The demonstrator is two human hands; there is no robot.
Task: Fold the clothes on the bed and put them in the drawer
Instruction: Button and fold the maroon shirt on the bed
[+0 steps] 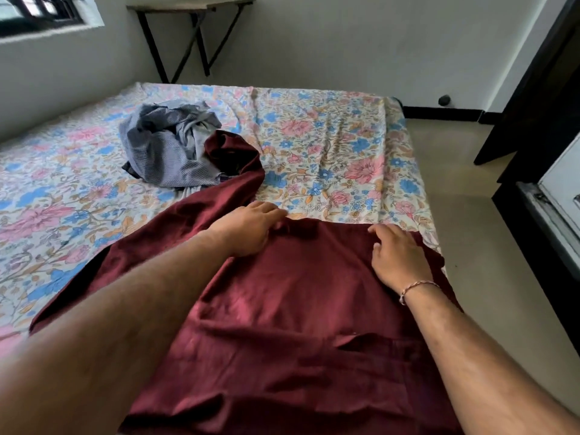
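Floral bed, both hands apart, left hand and right hand flat on maroon garment

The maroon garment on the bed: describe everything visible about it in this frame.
The maroon garment is a dark red, slightly shiny woven-looking cloth spread mostly flat on the floral bedsheet near the bed's right edge, with soft creases and what looks like a pocket low on the right. One long part trails up and left, its end bunched against the grey clothes pile. The left hand and right hand rest on its far edge; the left forearm crosses it.
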